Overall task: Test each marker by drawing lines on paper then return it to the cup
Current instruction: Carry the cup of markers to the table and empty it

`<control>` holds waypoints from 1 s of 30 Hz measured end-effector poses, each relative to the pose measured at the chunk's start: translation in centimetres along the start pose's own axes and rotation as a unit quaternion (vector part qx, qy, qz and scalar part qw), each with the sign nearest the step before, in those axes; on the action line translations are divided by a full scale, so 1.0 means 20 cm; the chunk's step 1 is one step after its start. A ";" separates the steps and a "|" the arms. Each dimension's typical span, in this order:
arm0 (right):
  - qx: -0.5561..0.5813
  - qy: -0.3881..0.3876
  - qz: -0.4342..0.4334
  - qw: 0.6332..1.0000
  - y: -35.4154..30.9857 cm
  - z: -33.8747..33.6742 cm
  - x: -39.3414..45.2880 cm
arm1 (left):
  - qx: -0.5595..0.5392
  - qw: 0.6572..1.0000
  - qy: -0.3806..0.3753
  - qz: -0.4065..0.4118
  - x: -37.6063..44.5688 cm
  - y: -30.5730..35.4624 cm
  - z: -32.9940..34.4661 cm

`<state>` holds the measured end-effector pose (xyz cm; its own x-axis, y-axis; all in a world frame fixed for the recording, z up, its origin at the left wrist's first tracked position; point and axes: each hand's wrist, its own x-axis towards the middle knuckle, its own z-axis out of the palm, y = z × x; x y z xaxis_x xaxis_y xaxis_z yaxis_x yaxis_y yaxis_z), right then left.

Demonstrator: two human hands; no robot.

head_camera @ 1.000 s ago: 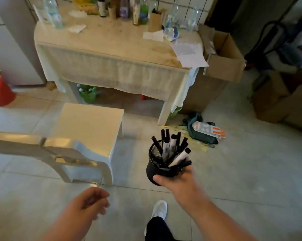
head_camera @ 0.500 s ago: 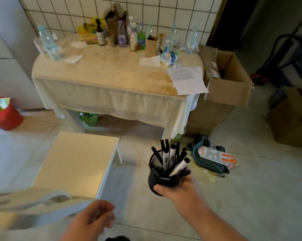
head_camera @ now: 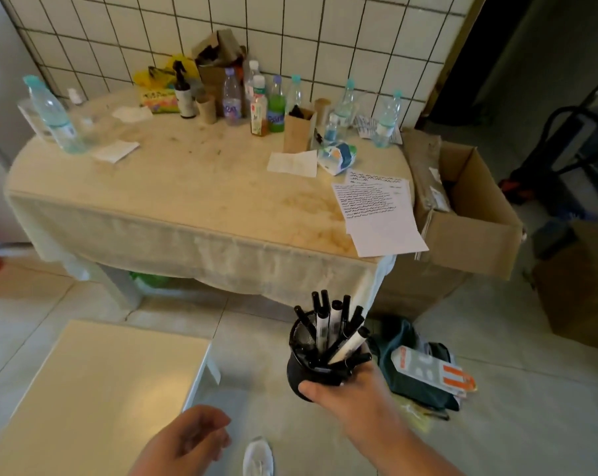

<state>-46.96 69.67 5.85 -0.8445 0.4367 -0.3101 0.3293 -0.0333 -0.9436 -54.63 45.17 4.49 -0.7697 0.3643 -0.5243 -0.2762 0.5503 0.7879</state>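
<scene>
In right hand (head_camera: 352,393), marker cup (head_camera: 311,369), upright

black mesh cup (head_camera: 304,367) upright, capped markers (head_camera: 328,326) inside

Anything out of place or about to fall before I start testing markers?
Yes. The paper sheets overhang the table at its right front corner, so they could slide off. A dark bag and a white-and-orange package lie on the floor. The cup is upright in the right hand.
</scene>
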 end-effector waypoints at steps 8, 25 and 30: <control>-0.059 0.018 -0.014 0.998 -0.24 -0.01 0.55 | -0.040 0.999 0.019 0.001 0.48 0.27 -0.19; -0.075 -0.046 -0.005 0.996 -0.53 -0.12 1.78 | -0.049 0.994 0.090 -0.048 1.42 0.95 -0.35; -0.095 -0.056 -0.013 0.994 -0.60 -0.04 2.04 | -0.051 0.992 0.097 -0.057 1.56 1.07 -0.39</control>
<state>-85.01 88.68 4.61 -0.8915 0.3328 -0.3073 0.3722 0.1516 -0.9157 -89.12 62.53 7.55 -0.8235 0.1470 -0.5479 -0.4175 0.4969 0.7608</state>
